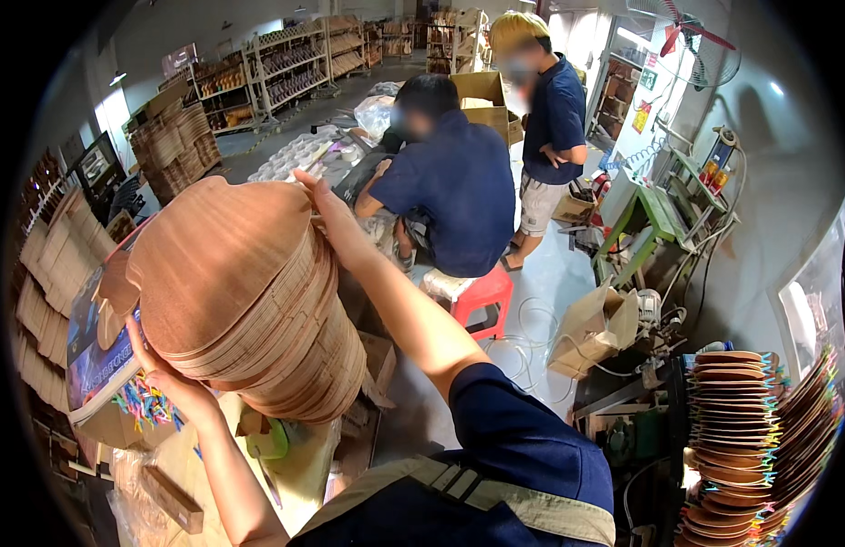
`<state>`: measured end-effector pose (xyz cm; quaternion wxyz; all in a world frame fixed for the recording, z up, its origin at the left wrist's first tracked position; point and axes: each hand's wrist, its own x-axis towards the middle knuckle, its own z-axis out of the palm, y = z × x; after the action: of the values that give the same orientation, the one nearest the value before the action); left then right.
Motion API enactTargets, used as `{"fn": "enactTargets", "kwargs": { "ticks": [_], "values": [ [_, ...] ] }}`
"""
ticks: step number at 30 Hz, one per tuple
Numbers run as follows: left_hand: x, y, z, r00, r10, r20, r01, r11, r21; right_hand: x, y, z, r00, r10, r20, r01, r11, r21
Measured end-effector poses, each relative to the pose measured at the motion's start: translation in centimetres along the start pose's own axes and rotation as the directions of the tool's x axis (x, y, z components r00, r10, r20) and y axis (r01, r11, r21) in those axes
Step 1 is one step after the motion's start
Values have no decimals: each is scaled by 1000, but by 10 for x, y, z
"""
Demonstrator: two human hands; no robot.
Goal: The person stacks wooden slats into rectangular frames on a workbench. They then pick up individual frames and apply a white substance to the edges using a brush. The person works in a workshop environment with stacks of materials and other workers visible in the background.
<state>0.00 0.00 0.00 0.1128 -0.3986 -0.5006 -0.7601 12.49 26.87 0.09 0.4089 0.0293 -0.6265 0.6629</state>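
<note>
A tall stack of thin brown wooden boards, cut in a waisted instrument-body shape, stands in front of me, its layered edges [304, 337] showing. On top lies a smooth reddish-brown board [226, 246]. My left hand [181, 387] grips the near left edge of the top board, fingers partly hidden. My right hand [336, 223] is closed at its far right edge, with fingertips at the rim. Whether they hold one board or several is hard to see. Smaller brown curved pieces [112, 296] show beside the stack's left side.
Colourful clips [147, 403] fill a box at the left, near a green tool [269, 439]. One person [459, 182] sits ahead; another [552, 118] stands behind. A red stool [486, 301], a cardboard box [594, 333] and clipped board stacks [732, 428] lie rightward.
</note>
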Motion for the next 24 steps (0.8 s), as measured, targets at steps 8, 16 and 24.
{"fn": "enactTargets", "kwargs": {
  "ticks": [8, 16, 24],
  "values": [
    [-25, -37, -15, 858, -465, -217, 432, 883, -183, -11, 59, 0, 994, 100, 44, -108, 948, 299],
    [-19, -34, 4, 835, -471, -283, 370, 863, -345, 12, 69, 6, 991, 137, -3, -129, 945, 300],
    [-19, -57, -33, 851, -434, -297, 387, 899, -204, 6, 57, 9, 970, 243, 0, -231, 923, 308]
  ]
}}
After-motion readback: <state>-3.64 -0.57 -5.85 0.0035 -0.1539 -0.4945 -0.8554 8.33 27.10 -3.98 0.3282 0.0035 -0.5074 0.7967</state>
